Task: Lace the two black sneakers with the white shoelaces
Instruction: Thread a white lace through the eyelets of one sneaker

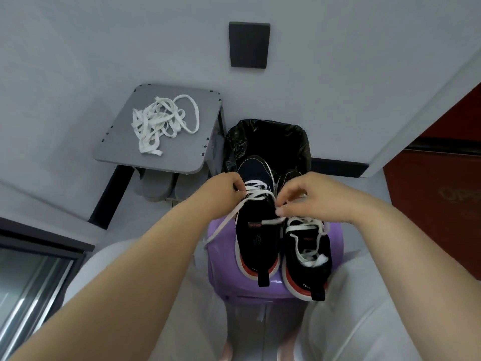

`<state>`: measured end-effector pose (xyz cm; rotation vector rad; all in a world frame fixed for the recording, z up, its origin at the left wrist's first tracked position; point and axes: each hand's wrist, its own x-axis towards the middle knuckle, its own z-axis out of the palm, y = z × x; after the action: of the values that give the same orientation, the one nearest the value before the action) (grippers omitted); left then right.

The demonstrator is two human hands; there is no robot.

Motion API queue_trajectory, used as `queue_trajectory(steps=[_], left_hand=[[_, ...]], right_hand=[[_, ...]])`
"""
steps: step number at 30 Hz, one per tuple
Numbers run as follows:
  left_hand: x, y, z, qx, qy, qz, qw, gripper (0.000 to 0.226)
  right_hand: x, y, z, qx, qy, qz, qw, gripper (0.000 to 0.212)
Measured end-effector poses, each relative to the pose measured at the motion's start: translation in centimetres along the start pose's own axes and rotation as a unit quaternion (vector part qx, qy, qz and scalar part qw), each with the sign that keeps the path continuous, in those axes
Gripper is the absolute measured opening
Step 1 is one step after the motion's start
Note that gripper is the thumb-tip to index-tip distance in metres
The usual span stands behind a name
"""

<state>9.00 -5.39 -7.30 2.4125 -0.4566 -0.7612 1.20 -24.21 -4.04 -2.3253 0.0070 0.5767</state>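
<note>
Atop the purple stool (218,261): left sneaker (257,230) and right sneaker (291,251). Our left hand (226,188) and right hand (312,201) each pinch the left sneaker's white shoelace (256,191).

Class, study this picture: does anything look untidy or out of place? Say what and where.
Spare laces lie in a tangled heap on the grey table, upper left. One end of the held lace trails off the stool's left edge. On the right sneaker, lace ends are bunched inside the opening.

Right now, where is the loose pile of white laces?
The pile of laces lies upper left in the head view, on the small grey table, just left of the black-lined bin.
</note>
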Motion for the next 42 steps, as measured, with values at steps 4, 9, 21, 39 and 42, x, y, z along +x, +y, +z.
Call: queue_trajectory(steps=[4, 9, 21, 39, 42], left_hand=[[0.7, -0.5, 0.7, -0.042, 0.004, -0.016, 0.999, 0.012], [0.9, -0.5, 1.2, 0.002, 0.017, 0.026, 1.0, 0.014], [0.6, 0.1, 1.3, 0.061, 0.077, 0.075, 0.992, 0.013], [0.1, -1.2, -1.9, 0.12, 0.002, -0.05, 0.991, 0.019], [-0.1, -1.3, -2.8, 0.169, -0.012, -0.104, 0.98, 0.023]], right_hand=[[2.0, -0.2, 1.3, 0.027, 0.075, 0.015, 0.997, 0.021], [4.7, 0.1, 2.2, -0.015, 0.11, 0.04, 0.993, 0.015], [5.5, -0.3, 3.6, 0.017, 0.119, 0.06, 0.991, 0.01], [4.7, 0.3, 2.1, -0.03, 0.115, 0.073, 0.99, 0.015], [4.4, 0.4, 1.5, -0.123, 0.163, 0.086, 0.975, 0.014]])
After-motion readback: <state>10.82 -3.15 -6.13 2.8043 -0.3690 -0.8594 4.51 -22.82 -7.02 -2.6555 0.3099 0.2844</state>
